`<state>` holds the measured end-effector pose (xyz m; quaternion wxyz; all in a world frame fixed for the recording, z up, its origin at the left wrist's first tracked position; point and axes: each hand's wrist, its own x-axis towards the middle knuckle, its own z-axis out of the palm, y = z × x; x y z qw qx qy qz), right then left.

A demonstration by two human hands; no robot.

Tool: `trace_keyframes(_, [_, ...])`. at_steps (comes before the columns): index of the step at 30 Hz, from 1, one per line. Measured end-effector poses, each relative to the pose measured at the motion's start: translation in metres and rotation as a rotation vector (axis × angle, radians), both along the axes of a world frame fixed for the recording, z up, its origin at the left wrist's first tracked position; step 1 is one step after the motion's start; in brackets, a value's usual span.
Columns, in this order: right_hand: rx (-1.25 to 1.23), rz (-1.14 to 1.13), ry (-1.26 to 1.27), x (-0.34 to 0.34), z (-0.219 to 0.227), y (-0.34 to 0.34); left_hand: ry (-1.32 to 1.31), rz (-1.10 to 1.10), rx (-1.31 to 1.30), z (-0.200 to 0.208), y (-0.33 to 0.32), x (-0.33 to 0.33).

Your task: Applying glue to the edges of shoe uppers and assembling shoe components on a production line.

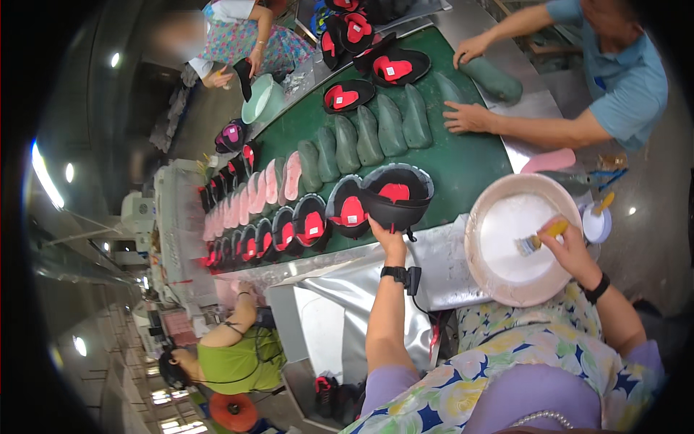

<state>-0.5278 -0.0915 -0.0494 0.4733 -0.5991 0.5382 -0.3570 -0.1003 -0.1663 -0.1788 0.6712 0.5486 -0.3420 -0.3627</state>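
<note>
My left hand (pixel 389 240) grips the near edge of a black shoe upper (pixel 397 210) with a red inside, held over the green table edge. Another black upper (pixel 348 208) with a pale label stands against it on the left. In my right hand (pixel 568 252) is a paintbrush (pixel 530 244) with a yellow handle. Its bristles are over the white liquid (pixel 506 224) in a wide pale pink basin (pixel 478 253); whether they touch the liquid I cannot tell.
On the green table (pixel 463 159) run rows of uppers, green shoe lasts (pixel 369 137) and pink lasts (pixel 271 181). Across it, a person in blue (pixel 618 94) handles a green last (pixel 495 79). Others work far left and lower left. A small white pot (pixel 596 226) holds another brush.
</note>
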Motion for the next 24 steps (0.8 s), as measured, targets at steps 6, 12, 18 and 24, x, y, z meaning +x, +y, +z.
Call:
trace_keyframes(6, [0.087,-0.04,0.074,0.011,-0.016,0.01,-0.67,-0.09,0.221,-0.024,-0.048,0.015])
trace_keyframes(12, [0.101,0.1,0.054,0.014,-0.031,-0.003,-0.93,-0.063,0.43,-0.013,0.01,0.064])
trace_keyframes(18, [-0.009,0.332,0.071,0.023,-0.024,-0.044,-0.91,0.237,0.51,0.105,0.189,0.077])
trace_keyframes(24, [-0.043,0.552,0.113,0.039,-0.02,-0.052,-0.751,0.791,0.81,0.143,0.507,0.121])
